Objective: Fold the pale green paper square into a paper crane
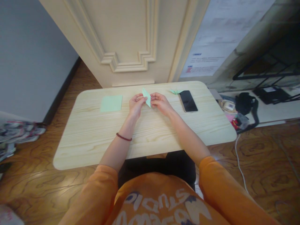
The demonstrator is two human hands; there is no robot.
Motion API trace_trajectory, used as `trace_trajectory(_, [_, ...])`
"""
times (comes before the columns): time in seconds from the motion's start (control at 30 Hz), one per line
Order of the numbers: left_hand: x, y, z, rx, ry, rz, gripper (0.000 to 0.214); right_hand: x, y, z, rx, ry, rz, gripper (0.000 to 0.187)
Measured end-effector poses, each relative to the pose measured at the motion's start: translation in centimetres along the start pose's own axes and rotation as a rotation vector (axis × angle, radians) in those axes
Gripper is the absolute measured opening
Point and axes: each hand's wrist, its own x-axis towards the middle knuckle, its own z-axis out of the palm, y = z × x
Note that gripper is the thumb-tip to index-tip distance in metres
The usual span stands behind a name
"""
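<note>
A folded piece of green paper (pixel 146 97), narrow and pointed at both ends, is held just above the table's far half. My left hand (pixel 136 104) pinches it from the left, thumb on its face. From the other side, my right hand (pixel 161 102) has its fingers closed at the paper's right edge; its exact grip there is too small to make out fully. To the left lies a stack or sheet of square green paper (pixel 111 103). A small folded green paper figure (pixel 175 92) rests right of my hands, beside a phone (pixel 188 101) with a dark screen.
The pale wooden table (pixel 93 137) stands against a cream panelled door or wall (pixel 128 37). On the right, a low shelf (pixel 269 109) carries a black bag and assorted items. A white cable (pixel 239 165) runs down to the wooden floor. Shoes (pixel 21 131) sit at the left.
</note>
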Motion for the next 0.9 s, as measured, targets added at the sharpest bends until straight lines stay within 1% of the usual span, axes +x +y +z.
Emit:
trace_trajectory(0.1, [-0.1, 0.1, 0.0, 0.008, 0.006, -0.004, 0.040, 0.0, 0.1, 0.1, -0.028, 0.057, 0.023, 0.022])
trace_trajectory(0.2, [0.0, 0.1, 0.0, 0.038, -0.007, -0.008, 0.039, -0.1, 0.1, 0.2, -0.068, 0.112, 0.035, 0.027])
trace_trajectory(0.27, [0.1, 0.1, -0.1, 0.064, -0.012, -0.008, 0.041, -0.2, 0.0, 0.2, -0.084, 0.125, 0.035, 0.027])
trace_trajectory(0.33, [0.2, 0.1, -0.2, 0.098, -0.028, -0.006, 0.044, -0.2, -0.1, 0.2, -0.110, 0.115, 0.025, 0.024])
trace_trajectory(0.43, [0.1, 0.4, -0.4, 0.149, -0.103, 0.007, 0.048, -0.3, -0.3, 0.0, -0.172, 0.070, -0.009, 0.019])
trace_trajectory(0.47, [0.1, 0.5, -0.5, 0.168, -0.131, 0.014, 0.047, -0.4, -0.3, -0.1, -0.201, 0.060, -0.020, 0.017])
trace_trajectory(0.67, [0.2, 1.5, -1.4, 0.335, -0.200, 0.045, 0.041, -0.5, -0.8, -0.7, -0.375, 0.047, -0.038, 0.014])
trace_trajectory(0.77, [0.4, 1.9, -1.7, 0.370, -0.246, 0.039, 0.038, -0.5, -1.0, -1.1, -0.404, 0.036, -0.017, 0.014])
trace_trajectory(0.9, [0.3, 2.2, -2.0, 0.377, -0.303, 0.022, 0.031, -0.4, -1.2, -1.8, -0.412, -0.029, 0.005, 0.012])
